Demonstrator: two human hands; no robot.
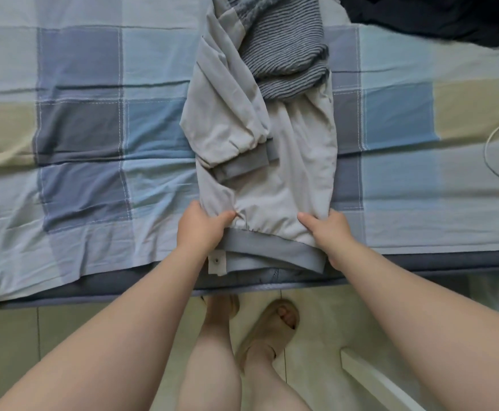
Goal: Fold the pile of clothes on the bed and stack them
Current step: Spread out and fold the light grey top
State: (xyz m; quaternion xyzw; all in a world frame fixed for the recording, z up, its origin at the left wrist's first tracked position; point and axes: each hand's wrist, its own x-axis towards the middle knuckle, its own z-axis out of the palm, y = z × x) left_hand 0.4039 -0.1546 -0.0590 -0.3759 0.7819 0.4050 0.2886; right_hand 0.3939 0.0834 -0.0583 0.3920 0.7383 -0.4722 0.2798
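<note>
A light grey jacket [286,173] with darker grey ribbed hem and cuffs lies lengthwise on the bed, its sleeves folded in over the body. My left hand [202,229] grips the hem end at its left corner, thumb on top. My right hand [328,232] grips the right corner the same way. The hem hangs near the bed's front edge. A grey striped knit garment [286,51] lies bunched on the jacket's far end.
The bed [88,129] carries a blue, grey and beige checked sheet. A dark garment [438,16] lies at the far right corner. A white cable [491,155] loops at the right edge. Below are the tiled floor, my legs and sandals.
</note>
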